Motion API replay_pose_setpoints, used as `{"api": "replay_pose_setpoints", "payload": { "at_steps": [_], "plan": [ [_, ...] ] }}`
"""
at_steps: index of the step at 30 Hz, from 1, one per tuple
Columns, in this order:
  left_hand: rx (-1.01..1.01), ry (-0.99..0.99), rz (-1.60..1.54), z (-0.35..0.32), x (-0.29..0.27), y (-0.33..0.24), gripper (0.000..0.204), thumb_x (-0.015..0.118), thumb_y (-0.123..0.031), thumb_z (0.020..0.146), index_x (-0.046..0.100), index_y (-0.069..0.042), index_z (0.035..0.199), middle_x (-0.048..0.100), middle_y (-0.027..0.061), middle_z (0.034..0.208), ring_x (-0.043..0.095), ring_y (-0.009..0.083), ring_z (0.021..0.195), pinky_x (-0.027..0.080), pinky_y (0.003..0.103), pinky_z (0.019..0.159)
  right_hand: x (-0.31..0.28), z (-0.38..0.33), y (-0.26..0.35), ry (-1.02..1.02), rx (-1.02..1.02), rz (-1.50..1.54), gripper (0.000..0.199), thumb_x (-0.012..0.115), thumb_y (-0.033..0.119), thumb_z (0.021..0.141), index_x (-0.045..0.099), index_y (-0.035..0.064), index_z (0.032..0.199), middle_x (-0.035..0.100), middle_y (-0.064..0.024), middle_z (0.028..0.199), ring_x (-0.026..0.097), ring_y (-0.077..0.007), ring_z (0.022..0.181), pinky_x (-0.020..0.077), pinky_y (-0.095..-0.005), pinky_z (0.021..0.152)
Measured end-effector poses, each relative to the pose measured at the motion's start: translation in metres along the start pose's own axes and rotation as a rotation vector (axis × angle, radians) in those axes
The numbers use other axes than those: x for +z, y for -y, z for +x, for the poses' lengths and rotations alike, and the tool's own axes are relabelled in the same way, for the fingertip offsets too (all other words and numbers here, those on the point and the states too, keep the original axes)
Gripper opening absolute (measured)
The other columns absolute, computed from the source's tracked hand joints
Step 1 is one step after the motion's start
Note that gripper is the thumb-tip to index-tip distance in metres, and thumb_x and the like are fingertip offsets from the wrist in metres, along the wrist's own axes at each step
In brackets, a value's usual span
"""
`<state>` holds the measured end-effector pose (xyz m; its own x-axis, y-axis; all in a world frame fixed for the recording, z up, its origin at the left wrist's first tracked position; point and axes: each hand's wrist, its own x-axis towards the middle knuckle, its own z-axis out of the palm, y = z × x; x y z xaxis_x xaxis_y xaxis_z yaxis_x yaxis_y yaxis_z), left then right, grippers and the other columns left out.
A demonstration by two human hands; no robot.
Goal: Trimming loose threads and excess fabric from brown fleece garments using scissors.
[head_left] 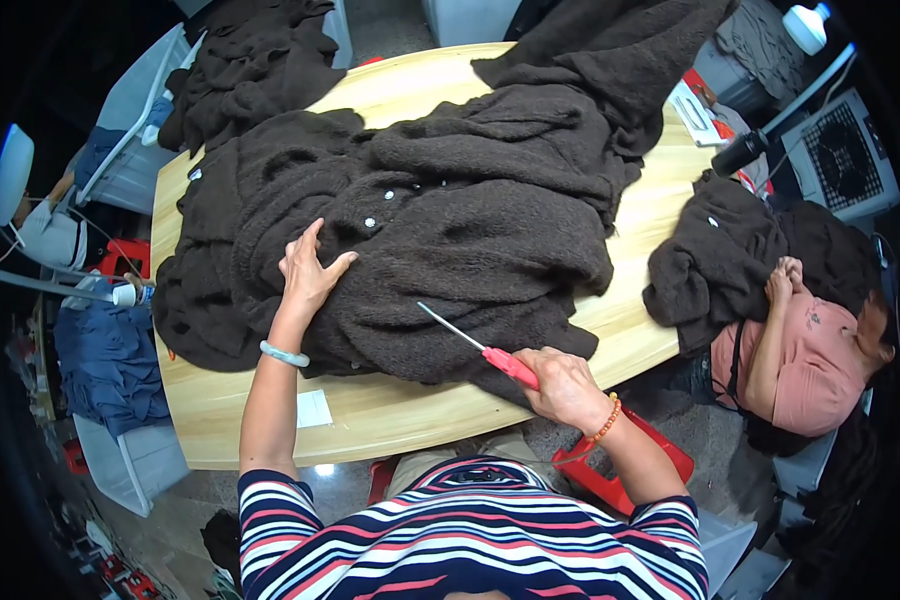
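Note:
A heap of dark brown fuzzy knit garments with small white buttons covers most of a light wooden table. My left hand lies flat and open on the knit, fingers spread, with a pale green bangle on the wrist. My right hand, wearing an orange bead bracelet, grips the red handle of a thin metal-tipped tool. Its point rests over the near edge of the garment, aimed up and left.
A second person in a pink shirt sits at the right, handling another brown garment. More brown knits lie on a far stand. A white paper slip lies on the table. Blue cloth hangs at left. A red stool is below.

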<state>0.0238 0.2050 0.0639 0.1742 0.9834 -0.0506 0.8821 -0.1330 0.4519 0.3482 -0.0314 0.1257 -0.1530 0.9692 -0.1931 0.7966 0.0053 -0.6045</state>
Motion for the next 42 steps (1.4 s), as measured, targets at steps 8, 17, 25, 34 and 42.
{"api": "replay_pose_setpoints", "payload": {
  "at_steps": [8,17,25,34,42],
  "plan": [
    [0.208,0.082,-0.197,-0.022,0.004,-0.037,0.118,0.091,-0.036,0.061,0.023,-0.003,0.151,0.049,0.0309,0.136,0.047,0.0440,0.129,0.040,0.047,0.108,-0.005,-0.008,-0.010,-0.011,-0.004,-0.016,0.024,0.066,0.012,0.081,0.064,0.0080,0.105,0.065,-0.0168,0.080,0.065,-0.0346,0.081,0.0522,-0.0453,0.072],
    [0.235,-0.040,-0.058,-0.025,0.012,-0.061,0.029,0.074,-0.012,0.076,0.065,0.008,0.094,0.066,0.0260,0.089,0.065,0.0415,0.088,0.051,0.044,0.079,-0.038,-0.029,-0.016,-0.040,0.191,-0.118,0.016,0.064,0.019,0.087,0.064,0.0074,0.098,0.065,-0.0203,0.074,0.066,-0.0378,0.073,0.0525,-0.0489,0.067],
    [0.148,0.226,-0.777,-0.083,-0.046,-0.119,0.027,0.072,-0.012,0.083,0.065,0.010,0.097,0.069,0.0179,0.084,0.066,0.0201,0.080,0.052,0.033,0.073,-0.013,-0.041,-0.023,0.051,-0.136,-0.047,0.023,0.065,0.011,0.079,0.064,0.0061,0.101,0.067,-0.0160,0.083,0.066,-0.0337,0.086,0.0542,-0.0436,0.074],
    [1.005,1.293,-1.078,-0.214,-0.097,-0.214,0.023,0.063,-0.005,0.088,0.049,0.008,0.100,0.048,0.0189,0.090,0.055,0.0386,0.081,0.045,0.044,0.068,0.074,-0.046,-0.071,0.186,-0.340,0.672,0.050,0.053,0.028,0.096,0.049,-0.0010,0.136,0.048,-0.0174,0.143,0.044,-0.0308,0.134,0.0299,-0.0401,0.115],
    [1.148,0.737,-0.788,-0.202,-0.052,-0.263,0.028,0.067,0.001,0.073,0.047,0.005,0.093,0.048,0.0183,0.088,0.054,0.0389,0.079,0.043,0.047,0.066,-0.026,-0.105,-0.195,0.064,0.072,-0.293,0.039,0.053,0.024,0.096,0.055,-0.0026,0.125,0.059,-0.0178,0.121,0.056,-0.0338,0.111,0.0423,-0.0416,0.098]
  ]
}}
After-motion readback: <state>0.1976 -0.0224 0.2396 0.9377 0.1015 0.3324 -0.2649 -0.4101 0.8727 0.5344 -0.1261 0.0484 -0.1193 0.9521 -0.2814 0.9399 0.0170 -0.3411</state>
